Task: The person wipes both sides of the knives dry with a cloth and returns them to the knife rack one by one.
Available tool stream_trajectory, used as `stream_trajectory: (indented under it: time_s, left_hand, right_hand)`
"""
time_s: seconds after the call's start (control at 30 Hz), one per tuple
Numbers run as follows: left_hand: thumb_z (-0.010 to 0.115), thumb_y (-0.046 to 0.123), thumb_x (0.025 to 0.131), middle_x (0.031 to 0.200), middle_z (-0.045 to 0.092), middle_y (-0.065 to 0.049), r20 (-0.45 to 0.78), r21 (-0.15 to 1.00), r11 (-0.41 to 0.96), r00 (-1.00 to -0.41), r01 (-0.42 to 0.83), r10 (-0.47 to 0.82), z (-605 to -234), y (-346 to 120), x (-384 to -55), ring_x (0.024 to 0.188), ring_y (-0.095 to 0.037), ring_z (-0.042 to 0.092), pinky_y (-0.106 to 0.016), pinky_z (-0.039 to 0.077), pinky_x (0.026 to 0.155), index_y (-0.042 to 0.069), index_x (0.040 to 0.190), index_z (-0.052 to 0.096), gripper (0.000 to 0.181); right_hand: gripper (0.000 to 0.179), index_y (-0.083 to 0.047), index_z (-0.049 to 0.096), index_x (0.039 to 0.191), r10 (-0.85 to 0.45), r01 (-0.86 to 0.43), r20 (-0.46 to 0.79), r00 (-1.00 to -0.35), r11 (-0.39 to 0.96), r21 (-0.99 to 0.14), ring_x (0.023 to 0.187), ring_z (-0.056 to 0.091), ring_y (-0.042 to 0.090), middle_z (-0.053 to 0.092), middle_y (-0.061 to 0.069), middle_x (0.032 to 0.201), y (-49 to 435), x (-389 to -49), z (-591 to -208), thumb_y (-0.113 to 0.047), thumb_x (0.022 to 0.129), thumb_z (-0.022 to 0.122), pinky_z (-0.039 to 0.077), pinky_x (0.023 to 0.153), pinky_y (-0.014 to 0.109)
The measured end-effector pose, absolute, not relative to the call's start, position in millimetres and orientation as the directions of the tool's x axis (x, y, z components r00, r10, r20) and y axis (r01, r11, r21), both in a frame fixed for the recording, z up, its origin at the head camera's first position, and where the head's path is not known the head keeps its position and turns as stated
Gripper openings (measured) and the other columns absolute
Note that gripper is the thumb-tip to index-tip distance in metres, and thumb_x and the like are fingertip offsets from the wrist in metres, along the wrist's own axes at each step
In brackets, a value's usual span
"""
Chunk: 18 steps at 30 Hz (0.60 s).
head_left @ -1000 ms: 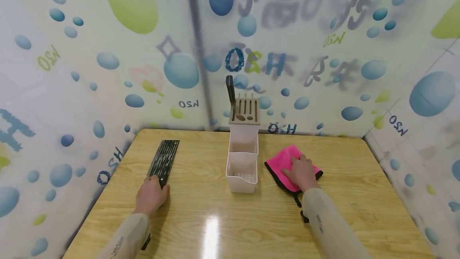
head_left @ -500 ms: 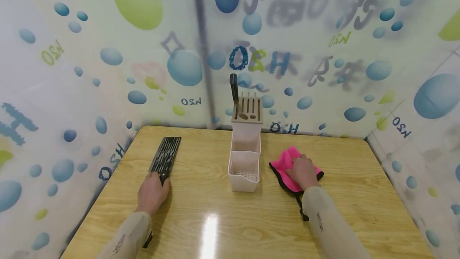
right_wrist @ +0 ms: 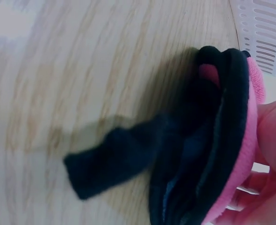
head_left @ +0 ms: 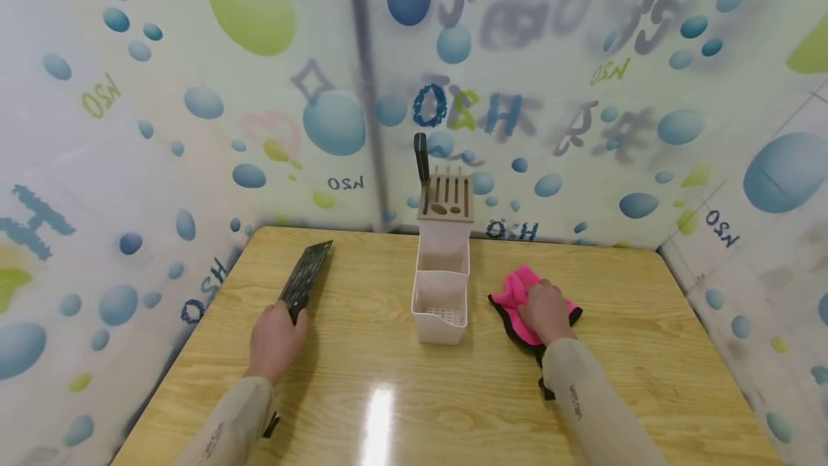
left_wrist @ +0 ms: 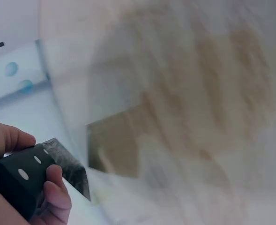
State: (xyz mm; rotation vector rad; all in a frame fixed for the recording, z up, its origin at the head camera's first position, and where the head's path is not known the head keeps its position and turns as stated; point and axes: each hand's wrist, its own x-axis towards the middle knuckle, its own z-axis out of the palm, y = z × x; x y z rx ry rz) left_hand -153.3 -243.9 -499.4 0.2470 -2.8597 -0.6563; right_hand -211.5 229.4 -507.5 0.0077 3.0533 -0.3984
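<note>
At the left of the table, my left hand (head_left: 277,342) grips a cleaver (head_left: 307,270) by its handle, the broad dark blade pointing away and tilted. The left wrist view shows fingers and thumb wrapped around its black handle (left_wrist: 23,176) with pale rivets; part of the blade shows beyond. On the right, my right hand (head_left: 545,313) holds a pink cloth (head_left: 516,288) with black edging, bunched up under the fingers. In the right wrist view, the folded cloth (right_wrist: 238,159) stands up in the hand, and its black strap (right_wrist: 114,161) trails over the wood.
A white knife holder (head_left: 441,329) with open compartments and a slotted top stands between the hands. One black-handled knife (head_left: 422,157) sits upright in its left slot. The wooden table (head_left: 362,293) meets a patterned wall (head_left: 556,92) at the back.
The cleaver's blade has tilted up and swung slightly right as my left hand turned. Under my right hand the cloth has been gathered into a tighter bunch.
</note>
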Motion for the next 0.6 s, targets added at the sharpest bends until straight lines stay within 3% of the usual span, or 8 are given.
stream_trajectory:
  time_s: [0.17, 0.33, 0.6]
  left_hand:
    - [0.059, 0.022, 0.1, 0.089, 0.062, -0.028, 0.156, 0.477, 0.873, -0.967, -0.105, -0.201, -486, -235, -150, 0.071, -0.035, 0.059, -0.05, 0.048, 0.061, -0.012, 0.096, 0.062, 0.034]
    - [0.063, 0.021, 0.099, 0.08, 0.062, -0.02, 0.2, 0.488, 0.87, -0.961, -0.07, -0.189, -471, -225, -145, 0.066, -0.03, 0.056, -0.042, 0.045, 0.057, -0.004, 0.087, 0.061, 0.028]
    - [0.066, 0.02, 0.098, 0.079, 0.06, -0.015, 0.247, 0.531, 0.847, -0.951, -0.027, -0.185, -446, -205, -126, 0.063, -0.025, 0.052, -0.035, 0.04, 0.054, -0.004, 0.09, 0.064, 0.025]
  right_hand:
    - [0.022, 0.007, 0.072, 0.099, -0.013, -0.005, -0.029, -0.999, 0.966, -0.258, 0.098, 0.062, 0.044, 0.065, 0.027, 0.102, 229, -211, -508, -0.013, 0.09, 0.07, 0.053, 0.09, 0.055]
    - [0.022, 0.008, 0.07, 0.105, 0.015, 0.031, -0.051, -0.999, 0.944, -0.33, 0.106, 0.062, 0.046, 0.066, 0.03, 0.111, 234, -212, -508, -0.011, 0.093, 0.065, 0.051, 0.095, 0.057]
    - [0.048, 0.013, 0.056, 0.137, 0.077, 0.11, -0.086, -0.993, 0.855, -0.507, 0.112, 0.061, 0.046, 0.061, 0.034, 0.128, 248, -207, -498, -0.011, 0.095, 0.058, 0.051, 0.096, 0.058]
